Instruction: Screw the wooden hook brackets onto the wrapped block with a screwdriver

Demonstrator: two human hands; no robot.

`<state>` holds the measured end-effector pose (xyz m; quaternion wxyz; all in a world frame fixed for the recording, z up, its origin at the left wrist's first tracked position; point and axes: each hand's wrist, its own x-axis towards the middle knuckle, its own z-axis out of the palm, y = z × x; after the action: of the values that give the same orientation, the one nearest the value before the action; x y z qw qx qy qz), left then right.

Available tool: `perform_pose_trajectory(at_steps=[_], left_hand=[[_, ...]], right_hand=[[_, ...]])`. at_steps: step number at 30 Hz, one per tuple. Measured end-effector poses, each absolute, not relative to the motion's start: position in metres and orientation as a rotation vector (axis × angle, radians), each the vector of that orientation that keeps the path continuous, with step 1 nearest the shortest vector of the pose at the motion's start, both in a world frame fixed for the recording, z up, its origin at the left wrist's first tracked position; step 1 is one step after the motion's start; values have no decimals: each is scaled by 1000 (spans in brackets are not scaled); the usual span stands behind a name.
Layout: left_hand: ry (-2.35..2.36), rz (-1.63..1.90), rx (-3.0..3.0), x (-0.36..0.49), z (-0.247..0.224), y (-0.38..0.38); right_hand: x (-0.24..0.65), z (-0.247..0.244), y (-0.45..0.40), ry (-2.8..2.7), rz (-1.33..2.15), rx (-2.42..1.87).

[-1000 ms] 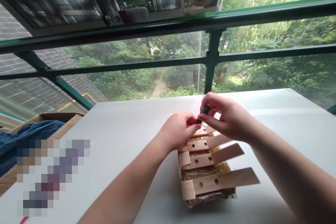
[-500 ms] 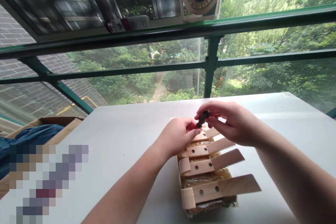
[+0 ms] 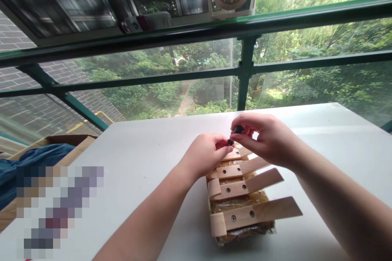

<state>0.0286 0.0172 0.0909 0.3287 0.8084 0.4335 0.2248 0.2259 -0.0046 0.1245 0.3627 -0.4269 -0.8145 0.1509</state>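
My right hand (image 3: 260, 134) pinches a small black object (image 3: 237, 130) between thumb and fingers, above the far end of a wrapped block. Just below and to its left, my left hand (image 3: 206, 153) has its thumb and forefinger closed on a small dark piece (image 3: 230, 142). The block (image 3: 235, 202), wrapped in clear film, lies lengthwise on the white table. Several pale wooden strips (image 3: 265, 209) lie across it, with dark screw heads in them, and their right ends stick out past the block. My fingers partly hide the farthest strip.
The white table (image 3: 128, 195) bears the block. At the left stands a cardboard box (image 3: 84, 147) with blue cloth (image 3: 36, 161) in it. A pixelated patch covers the lower left. Beyond the table runs a green railing (image 3: 245, 74), with a round fan-like object (image 3: 234, 2) above.
The black object in my right hand has turned and now sits slightly apart from the small piece at my left fingertips. The whole view has shifted a little.
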Motion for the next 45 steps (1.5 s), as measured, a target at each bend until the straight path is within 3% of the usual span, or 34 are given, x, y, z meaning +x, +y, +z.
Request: perform_pose_trajectory(at_steps=[6, 18, 45], left_hand=[[1104, 778, 2040, 32, 92, 13], [1133, 676, 2113, 30, 90, 17], [1192, 721, 2013, 32, 92, 15]], right_hand=[[225, 125, -4, -2085, 387, -1098], [226, 118, -6, -2147, 555, -912], [218, 112, -3, -1988, 545, -1135]])
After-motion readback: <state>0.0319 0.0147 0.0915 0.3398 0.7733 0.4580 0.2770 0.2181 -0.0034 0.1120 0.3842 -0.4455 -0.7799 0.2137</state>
